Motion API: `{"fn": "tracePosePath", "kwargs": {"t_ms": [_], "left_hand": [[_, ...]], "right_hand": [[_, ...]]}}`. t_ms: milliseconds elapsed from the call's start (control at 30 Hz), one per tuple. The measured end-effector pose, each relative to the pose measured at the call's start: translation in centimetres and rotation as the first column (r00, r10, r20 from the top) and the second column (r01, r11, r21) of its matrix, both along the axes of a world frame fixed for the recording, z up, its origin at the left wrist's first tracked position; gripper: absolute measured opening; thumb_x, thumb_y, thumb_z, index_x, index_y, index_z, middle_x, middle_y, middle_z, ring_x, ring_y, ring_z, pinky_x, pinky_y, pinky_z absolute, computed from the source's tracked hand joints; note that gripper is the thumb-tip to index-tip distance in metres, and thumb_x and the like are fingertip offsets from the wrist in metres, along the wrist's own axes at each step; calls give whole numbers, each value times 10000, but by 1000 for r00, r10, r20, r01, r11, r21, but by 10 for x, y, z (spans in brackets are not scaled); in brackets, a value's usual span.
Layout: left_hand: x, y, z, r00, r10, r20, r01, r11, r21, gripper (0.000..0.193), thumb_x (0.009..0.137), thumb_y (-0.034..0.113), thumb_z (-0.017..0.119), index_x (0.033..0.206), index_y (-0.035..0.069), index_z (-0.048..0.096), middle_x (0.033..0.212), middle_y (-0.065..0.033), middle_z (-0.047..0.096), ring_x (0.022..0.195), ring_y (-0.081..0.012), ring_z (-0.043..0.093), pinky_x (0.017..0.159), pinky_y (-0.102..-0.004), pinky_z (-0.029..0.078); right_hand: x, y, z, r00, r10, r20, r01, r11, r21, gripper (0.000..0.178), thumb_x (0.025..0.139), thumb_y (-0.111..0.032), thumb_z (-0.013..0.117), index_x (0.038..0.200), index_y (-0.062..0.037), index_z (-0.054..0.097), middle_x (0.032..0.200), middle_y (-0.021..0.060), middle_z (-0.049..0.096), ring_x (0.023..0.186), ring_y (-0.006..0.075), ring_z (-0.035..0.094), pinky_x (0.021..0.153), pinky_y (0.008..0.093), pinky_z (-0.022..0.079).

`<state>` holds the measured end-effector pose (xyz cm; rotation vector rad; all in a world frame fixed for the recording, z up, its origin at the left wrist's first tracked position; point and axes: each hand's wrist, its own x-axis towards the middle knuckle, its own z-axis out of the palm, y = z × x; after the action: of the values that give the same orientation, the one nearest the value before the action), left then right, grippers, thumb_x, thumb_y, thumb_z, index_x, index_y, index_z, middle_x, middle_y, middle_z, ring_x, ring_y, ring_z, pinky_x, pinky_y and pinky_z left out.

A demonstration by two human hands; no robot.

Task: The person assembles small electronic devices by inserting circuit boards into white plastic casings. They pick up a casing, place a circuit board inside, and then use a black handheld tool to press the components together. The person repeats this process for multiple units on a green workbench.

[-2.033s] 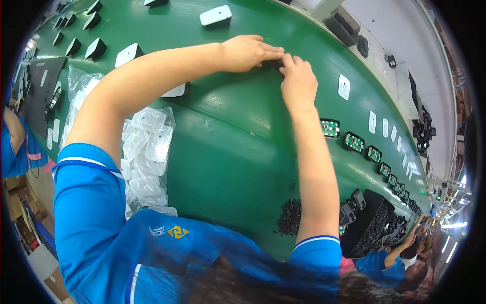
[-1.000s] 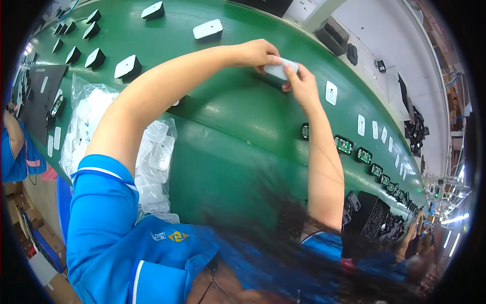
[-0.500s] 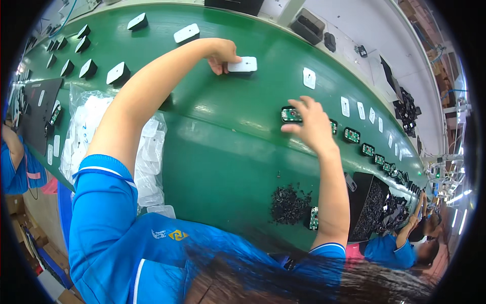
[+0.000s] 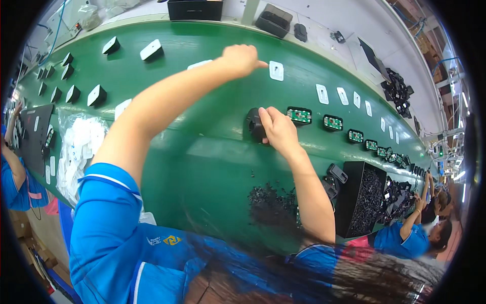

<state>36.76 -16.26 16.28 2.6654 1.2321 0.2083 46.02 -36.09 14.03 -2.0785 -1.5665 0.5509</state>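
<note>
My left hand (image 4: 244, 60) is over the far middle of the green bench, one finger stretched toward a white cover plate (image 4: 276, 71) with a dark mark. Its other fingers are partly hidden and nothing shows in them. Below it, my right hand (image 4: 278, 130) grips a black plastic housing (image 4: 255, 124), tilted on its side with the thumb over its edge. Just right stands an open housing with a green circuit board (image 4: 299, 116). A similar housing (image 4: 333, 122) begins a row running off to the right, with white plates (image 4: 322, 94) lying behind it.
Closed white-topped black boxes (image 4: 97, 95) stand at left. A plastic bag of white plates (image 4: 81, 147) lies by my left arm. Small black parts (image 4: 273, 202) are heaped in front, beside a black bin (image 4: 354, 197). Other people (image 4: 402, 238) work at far right and far left.
My left hand has let go of the white-topped box and moved right, to the cover plate. My right hand has closed on a black housing and moved left with it. The view has shifted right.
</note>
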Motion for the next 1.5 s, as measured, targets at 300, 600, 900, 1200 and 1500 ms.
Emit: {"fn": "tracePosePath", "kwargs": {"t_ms": [300,600,900,1200,1500], "left_hand": [[94,-24,-58,997,70,44,-78,972,222,624,765,541,664,1054,-3,567,1068,-171,545,1024,-313,538,798,-440,511],[25,-20,-62,927,-368,-69,373,887,272,322,821,164,559,1119,44,572,1141,-99,523,1090,-265,489,872,-417,456],[-59,-45,-58,811,-462,359,439,886,147,565,822,-1,588,1351,37,392,1367,-142,446,1269,-320,412,1040,-413,373],[-81,-46,-62,804,-490,337,482,869,113,698,756,-171,412,1395,107,387,1471,-64,351,1366,-234,313,1113,-408,290],[-86,-47,-57,838,-489,243,492,869,53,758,727,-169,425,1419,133,365,1472,-48,356,1383,-215,284,1120,-426,271]], "right_hand": [[-4,-28,-5,885,114,451,-240,943,232,390,759,-257,710,1069,-66,572,956,96,544,892,254,548,701,354,497],[10,-32,1,945,246,217,-294,928,230,423,748,-42,668,1154,-64,551,1046,123,560,993,309,535,849,399,472],[27,20,3,989,49,138,-102,907,408,355,750,-16,677,1096,-28,600,1080,132,619,1013,308,574,884,392,461],[24,61,-4,956,158,247,-232,923,307,370,731,-42,704,1092,-41,625,1064,138,639,975,301,602,860,375,481],[21,66,1,951,212,225,-260,942,212,331,744,-69,690,1069,-42,633,1056,108,642,1004,289,579,877,381,468]]}}
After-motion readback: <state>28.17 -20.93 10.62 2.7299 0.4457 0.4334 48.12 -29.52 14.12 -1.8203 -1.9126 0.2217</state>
